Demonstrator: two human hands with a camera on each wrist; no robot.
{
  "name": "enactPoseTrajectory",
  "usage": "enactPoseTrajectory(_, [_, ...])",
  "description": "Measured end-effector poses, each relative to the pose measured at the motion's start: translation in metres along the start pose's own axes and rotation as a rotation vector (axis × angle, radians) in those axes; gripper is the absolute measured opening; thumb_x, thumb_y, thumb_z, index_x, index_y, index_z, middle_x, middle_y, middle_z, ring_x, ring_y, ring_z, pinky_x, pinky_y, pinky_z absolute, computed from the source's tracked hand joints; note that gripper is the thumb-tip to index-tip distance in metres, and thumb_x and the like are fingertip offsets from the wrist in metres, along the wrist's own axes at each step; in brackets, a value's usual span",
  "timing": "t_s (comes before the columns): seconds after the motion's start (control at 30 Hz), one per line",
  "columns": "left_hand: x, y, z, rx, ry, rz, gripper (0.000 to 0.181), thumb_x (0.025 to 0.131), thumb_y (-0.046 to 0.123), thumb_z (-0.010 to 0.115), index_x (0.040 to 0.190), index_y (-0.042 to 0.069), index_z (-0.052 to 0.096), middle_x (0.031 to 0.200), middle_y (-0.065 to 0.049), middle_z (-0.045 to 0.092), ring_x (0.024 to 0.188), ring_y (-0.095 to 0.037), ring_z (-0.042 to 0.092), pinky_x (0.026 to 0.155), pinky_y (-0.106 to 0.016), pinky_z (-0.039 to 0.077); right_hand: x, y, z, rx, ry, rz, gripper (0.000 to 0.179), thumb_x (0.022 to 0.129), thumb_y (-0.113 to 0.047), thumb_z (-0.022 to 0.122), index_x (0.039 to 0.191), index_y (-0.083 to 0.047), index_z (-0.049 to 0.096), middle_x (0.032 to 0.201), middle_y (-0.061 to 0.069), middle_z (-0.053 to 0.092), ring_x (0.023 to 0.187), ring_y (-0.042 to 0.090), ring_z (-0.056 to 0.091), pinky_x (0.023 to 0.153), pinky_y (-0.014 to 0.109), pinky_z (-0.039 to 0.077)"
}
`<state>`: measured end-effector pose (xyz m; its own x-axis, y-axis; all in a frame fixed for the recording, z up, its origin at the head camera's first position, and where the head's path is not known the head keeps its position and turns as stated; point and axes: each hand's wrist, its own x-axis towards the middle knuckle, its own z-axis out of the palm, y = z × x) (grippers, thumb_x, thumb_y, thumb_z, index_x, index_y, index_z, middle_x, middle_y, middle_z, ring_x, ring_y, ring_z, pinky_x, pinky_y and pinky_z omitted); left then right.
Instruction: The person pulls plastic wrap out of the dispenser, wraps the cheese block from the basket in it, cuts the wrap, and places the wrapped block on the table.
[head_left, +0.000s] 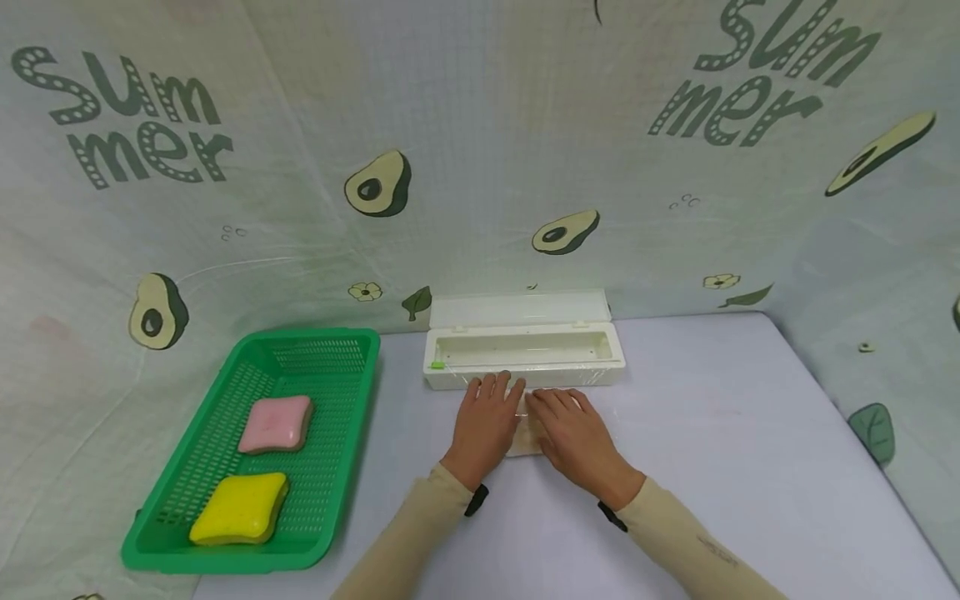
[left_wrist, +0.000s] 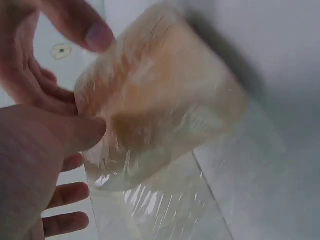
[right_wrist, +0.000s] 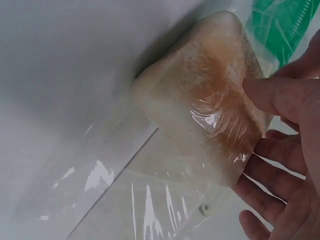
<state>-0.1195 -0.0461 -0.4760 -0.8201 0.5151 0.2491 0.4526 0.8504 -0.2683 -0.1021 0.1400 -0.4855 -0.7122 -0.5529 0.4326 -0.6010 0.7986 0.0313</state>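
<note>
Beige block at near side of white box, mid-scene, low over the table, clear film over its face. Left hand grasps block on its left part, thumb on the film-covered face, fingers at the edge. Right hand grasps its right part the same way, thumb on the face, fingers at the edge. Film runs on past block toward box, shiny and creased. Box lid up on far side; green tab at box's left end. Green basket on the left, well apart from hands: pink block farther in, yellow block nearer, not touching each other. Beige sleeves on both arms. Cloth with avocado prints and "summer" lettering behind.
</note>
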Motion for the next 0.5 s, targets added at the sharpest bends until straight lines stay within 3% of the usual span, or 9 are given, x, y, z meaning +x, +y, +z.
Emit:
enactPoseTrajectory(0.27, [-0.014,0.010,0.014,0.146,-0.099,0.045,0.101,0.083,0.075,0.076,0.158,0.014,0.047,0.160,-0.003,0.051,0.143,-0.018,0.050,0.118,-0.036,0.038,0.006,0.007,0.010,0.026,-0.083,0.021,0.082,0.072,-0.024,0.098,0.140,0.001,0.060,0.138,0.016,0.064,0.129,0.032,0.060,0.110,0.049,0.044])
enactPoseTrajectory(0.5, [-0.012,0.008,0.027,0.191,-0.109,0.040,0.097,0.087,0.070,0.074,0.162,0.016,0.044,0.165,-0.002,0.045,0.146,-0.017,0.047,0.119,-0.036,0.038,0.005,0.009,0.019,0.039,-0.164,0.028,0.105,0.063,-0.024,0.104,0.149,0.004,0.051,0.155,0.022,0.051,0.144,0.036,0.048,0.116,0.052,0.039])
